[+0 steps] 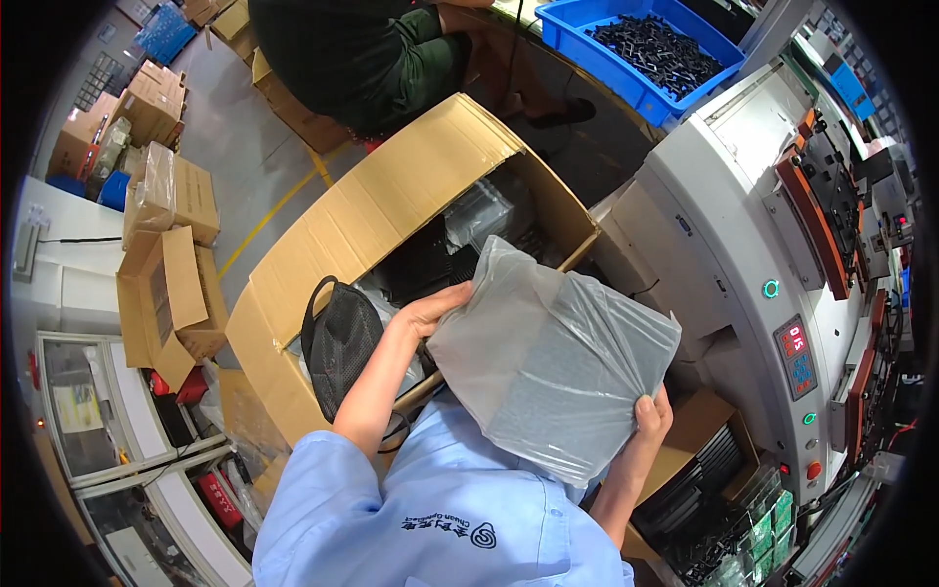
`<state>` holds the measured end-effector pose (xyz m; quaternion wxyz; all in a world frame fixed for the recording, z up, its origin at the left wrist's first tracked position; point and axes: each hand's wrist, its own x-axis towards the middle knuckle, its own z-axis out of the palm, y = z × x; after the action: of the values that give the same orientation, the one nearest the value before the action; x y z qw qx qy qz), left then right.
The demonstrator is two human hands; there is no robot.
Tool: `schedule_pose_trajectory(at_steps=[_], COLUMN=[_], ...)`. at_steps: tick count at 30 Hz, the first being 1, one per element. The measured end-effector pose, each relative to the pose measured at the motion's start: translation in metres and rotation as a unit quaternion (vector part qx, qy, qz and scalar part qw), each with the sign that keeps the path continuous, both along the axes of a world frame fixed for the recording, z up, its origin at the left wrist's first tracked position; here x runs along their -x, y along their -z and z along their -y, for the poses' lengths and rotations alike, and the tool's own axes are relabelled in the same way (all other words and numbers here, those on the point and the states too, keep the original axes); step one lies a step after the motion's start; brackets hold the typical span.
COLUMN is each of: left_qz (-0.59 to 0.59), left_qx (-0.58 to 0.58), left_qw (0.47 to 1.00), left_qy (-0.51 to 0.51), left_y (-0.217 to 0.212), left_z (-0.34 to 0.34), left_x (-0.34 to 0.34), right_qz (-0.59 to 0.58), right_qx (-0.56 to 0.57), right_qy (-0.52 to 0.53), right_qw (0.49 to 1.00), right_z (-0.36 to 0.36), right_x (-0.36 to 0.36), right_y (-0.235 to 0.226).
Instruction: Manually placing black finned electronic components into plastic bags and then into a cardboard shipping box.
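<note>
Both my hands hold a flat, squarish bundle wrapped in translucent grey plastic [553, 357], tilted in front of my chest. My left hand [437, 308] grips its upper left edge, fingers partly hidden behind it. At its lower right edge, my right hand [652, 416] pinches the wrap between thumb and fingers. Beyond the bundle stands a large open cardboard box [391, 201]. Dark items and a clear plastic bag [479, 213] show inside it. A black mesh bag [342, 342] hangs at the box's near left edge, beside my left forearm.
On the right stands a white machine [724, 235] with lit buttons and a display. A blue tray [626, 59] of small black parts sits at the back. Far off, a person in dark clothes [342, 59] sits. Cardboard boxes [171, 293] stand left; another box [699, 460] is low right.
</note>
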<state>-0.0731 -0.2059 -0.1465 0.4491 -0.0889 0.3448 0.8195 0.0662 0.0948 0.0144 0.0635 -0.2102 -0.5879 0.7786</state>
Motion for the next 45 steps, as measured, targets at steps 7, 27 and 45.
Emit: schedule_pose_trajectory(at_steps=[7, 27, 45], left_qz=[0.002, -0.391, -0.607], left_qx=[-0.015, 0.38, 0.48], left_qw=[1.0, 0.838, 0.632], left_qy=[-0.024, 0.007, -0.05], left_y=[0.018, -0.011, 0.007], left_z=[0.003, -0.026, -0.024], left_x=[0.0, 0.162, 0.227], right_qz=[-0.017, -0.051, -0.057], right_qx=[-0.009, 0.096, 0.114], right_qy=[0.027, 0.026, 0.053], right_qw=[0.999, 0.994, 0.99], right_z=[0.004, -0.051, -0.061], right_x=[-0.003, -0.018, -0.024], right_y=[-0.021, -0.014, 0.003])
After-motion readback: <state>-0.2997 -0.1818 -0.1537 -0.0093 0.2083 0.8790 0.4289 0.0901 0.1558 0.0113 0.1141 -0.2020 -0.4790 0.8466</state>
